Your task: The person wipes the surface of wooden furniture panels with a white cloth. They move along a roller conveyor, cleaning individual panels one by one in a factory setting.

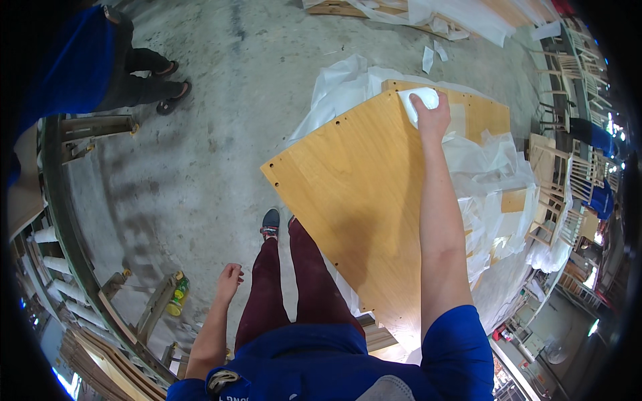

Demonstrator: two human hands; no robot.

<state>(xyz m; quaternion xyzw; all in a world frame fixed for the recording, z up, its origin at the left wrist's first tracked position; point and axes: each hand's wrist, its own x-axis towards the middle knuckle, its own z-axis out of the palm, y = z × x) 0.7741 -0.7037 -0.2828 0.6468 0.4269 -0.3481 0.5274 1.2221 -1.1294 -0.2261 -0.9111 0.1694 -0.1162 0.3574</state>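
Note:
A large yellow-brown wooden panel with small dark holes near its edges lies in front of me, atop a stack with other panels and white wrapping. My right arm stretches across it. At the panel's far corner, my right hand is closed on a folded white cloth, thumb on top, pressed against the wood; the fingers beneath are partly hidden. Away from the panel, my left hand hangs beside my left leg with loosely bent fingers. It touches nothing, and I see nothing in it.
Crumpled translucent sheeting covers the stack's right side. Another wrapped wood stack lies at the far edge. To the left, a long metal-framed roller stand runs past a green-yellow bottle. A person in blue stands far left. Chairs line the right.

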